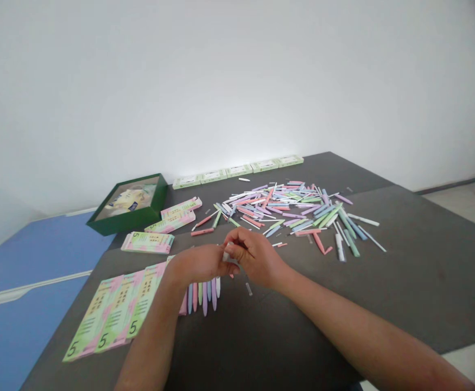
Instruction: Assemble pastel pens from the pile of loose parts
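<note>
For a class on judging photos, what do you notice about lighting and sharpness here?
Head view, lighting: wall brightest above the row of boxes, top right corner dark; head view, sharpness: small print on the numbered packs and the white piece in the right hand too soft to make out.

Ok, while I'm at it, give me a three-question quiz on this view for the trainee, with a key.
1. Multiple choice. Seen from the camera, where is the green box relative to the heap of loose pens and sticks?
A) To its right
B) To its left
C) On top of it

2. True or false: the left hand and the right hand are held wide apart.

3. Fill in: the near ends of the printed packs at front left carry the large digit ___.

Key: 1. B. 2. False; they meet at a small whitish piece. 3. 5.
</note>
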`<action>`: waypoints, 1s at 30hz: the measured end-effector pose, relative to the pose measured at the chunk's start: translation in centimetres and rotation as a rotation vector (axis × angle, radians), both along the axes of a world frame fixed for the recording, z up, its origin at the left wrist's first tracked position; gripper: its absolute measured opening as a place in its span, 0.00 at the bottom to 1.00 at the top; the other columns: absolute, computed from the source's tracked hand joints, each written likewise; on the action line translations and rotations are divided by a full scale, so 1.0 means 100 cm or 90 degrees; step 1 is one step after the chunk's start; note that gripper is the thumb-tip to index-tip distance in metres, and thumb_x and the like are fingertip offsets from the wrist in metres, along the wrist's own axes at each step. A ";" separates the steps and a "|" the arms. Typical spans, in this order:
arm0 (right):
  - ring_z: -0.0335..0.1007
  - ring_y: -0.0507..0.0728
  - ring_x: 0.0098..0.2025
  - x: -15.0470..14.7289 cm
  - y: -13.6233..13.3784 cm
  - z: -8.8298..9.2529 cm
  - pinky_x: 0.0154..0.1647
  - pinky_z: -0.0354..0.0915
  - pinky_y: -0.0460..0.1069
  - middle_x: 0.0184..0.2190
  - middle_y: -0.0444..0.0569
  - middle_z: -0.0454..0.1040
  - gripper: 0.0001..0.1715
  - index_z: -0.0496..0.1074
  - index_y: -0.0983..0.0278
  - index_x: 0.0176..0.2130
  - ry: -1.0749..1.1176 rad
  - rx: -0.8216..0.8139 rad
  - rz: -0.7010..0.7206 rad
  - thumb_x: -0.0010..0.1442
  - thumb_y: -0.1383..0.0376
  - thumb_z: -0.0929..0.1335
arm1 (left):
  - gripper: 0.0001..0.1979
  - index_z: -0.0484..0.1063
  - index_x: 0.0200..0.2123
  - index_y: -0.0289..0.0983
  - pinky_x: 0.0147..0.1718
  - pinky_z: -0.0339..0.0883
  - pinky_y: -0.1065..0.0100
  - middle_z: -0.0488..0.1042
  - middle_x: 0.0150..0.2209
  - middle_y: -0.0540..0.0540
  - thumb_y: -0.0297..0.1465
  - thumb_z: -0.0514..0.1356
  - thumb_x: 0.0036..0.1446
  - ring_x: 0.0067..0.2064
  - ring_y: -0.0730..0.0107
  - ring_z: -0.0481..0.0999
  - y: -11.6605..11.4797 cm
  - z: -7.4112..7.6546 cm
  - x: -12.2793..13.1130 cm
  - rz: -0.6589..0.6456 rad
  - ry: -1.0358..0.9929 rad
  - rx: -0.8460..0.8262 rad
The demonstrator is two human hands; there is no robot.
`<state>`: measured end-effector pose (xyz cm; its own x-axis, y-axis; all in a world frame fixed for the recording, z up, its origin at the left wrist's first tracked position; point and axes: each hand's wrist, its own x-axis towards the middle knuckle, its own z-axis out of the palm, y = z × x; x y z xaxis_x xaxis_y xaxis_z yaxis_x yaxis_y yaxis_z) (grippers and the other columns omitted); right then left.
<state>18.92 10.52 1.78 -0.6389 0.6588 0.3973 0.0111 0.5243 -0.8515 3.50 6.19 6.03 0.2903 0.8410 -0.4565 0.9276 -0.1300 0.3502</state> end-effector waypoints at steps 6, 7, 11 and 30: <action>0.65 0.49 0.24 0.002 0.014 -0.007 0.24 0.59 0.43 0.23 0.41 0.68 0.07 0.65 0.63 0.33 0.015 -0.140 0.044 0.60 0.62 0.63 | 0.24 0.67 0.49 0.36 0.40 0.65 0.65 0.76 0.42 0.44 0.47 0.52 0.57 0.41 0.57 0.74 0.000 0.005 -0.006 -0.001 -0.056 -0.015; 0.65 0.49 0.23 0.002 0.017 -0.006 0.24 0.59 0.43 0.22 0.41 0.68 0.06 0.64 0.64 0.32 0.018 -0.163 0.056 0.60 0.62 0.63 | 0.26 0.65 0.51 0.36 0.41 0.64 0.65 0.75 0.43 0.43 0.48 0.52 0.57 0.42 0.56 0.74 0.000 0.005 -0.007 -0.004 -0.060 -0.015; 0.66 0.49 0.21 0.008 0.031 0.001 0.23 0.62 0.44 0.19 0.40 0.69 0.05 0.62 0.63 0.31 0.039 -0.211 0.069 0.58 0.64 0.63 | 0.33 0.57 0.58 0.36 0.43 0.63 0.65 0.74 0.47 0.42 0.52 0.51 0.57 0.46 0.55 0.72 -0.001 0.004 -0.010 -0.025 -0.069 -0.025; 0.66 0.52 0.27 0.047 0.056 0.013 0.28 0.56 0.46 0.25 0.42 0.68 0.07 0.62 0.61 0.36 -0.030 0.167 -0.172 0.58 0.62 0.65 | 0.35 0.43 0.65 0.32 0.43 0.63 0.66 0.72 0.50 0.40 0.45 0.47 0.61 0.47 0.58 0.72 -0.012 0.008 0.018 -0.051 0.028 -0.112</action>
<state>23.62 16.16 3.11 -0.4770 0.6859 0.5496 0.2148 0.6973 -0.6838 5.29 5.03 6.82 0.3293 0.7217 -0.6089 0.9318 -0.1443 0.3330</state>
